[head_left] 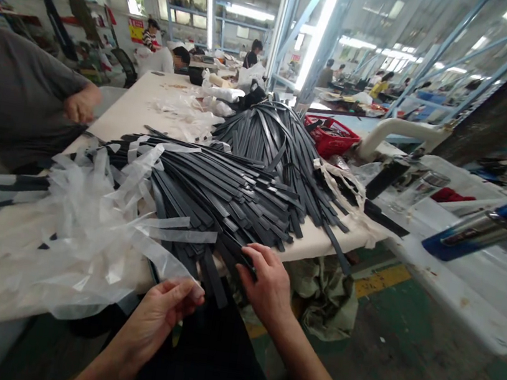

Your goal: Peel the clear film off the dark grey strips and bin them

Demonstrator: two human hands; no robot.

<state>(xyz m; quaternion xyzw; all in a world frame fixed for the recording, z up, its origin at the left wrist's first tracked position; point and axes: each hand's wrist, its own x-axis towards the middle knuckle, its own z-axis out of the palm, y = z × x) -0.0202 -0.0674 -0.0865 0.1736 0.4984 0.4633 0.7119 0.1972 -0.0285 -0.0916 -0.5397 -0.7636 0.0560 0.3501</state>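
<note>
At the table edge (315, 241) | left hand (162, 308) pinching a plastic strip (170, 262) | right hand (269, 285) half-curled at black straps (220, 188), grip unclear | film heap (88, 223) decent, looks like tons of straps left

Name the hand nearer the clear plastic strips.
Left. The left hand pinches one of the clear plastic strips; the right hand is farther right, by the black straps.

At lower centre, the left hand (164, 303) pinches a translucent strip (171, 264); the right hand (272, 287) is at black strips (220, 188) fanned across the surface (127, 97).
</note>
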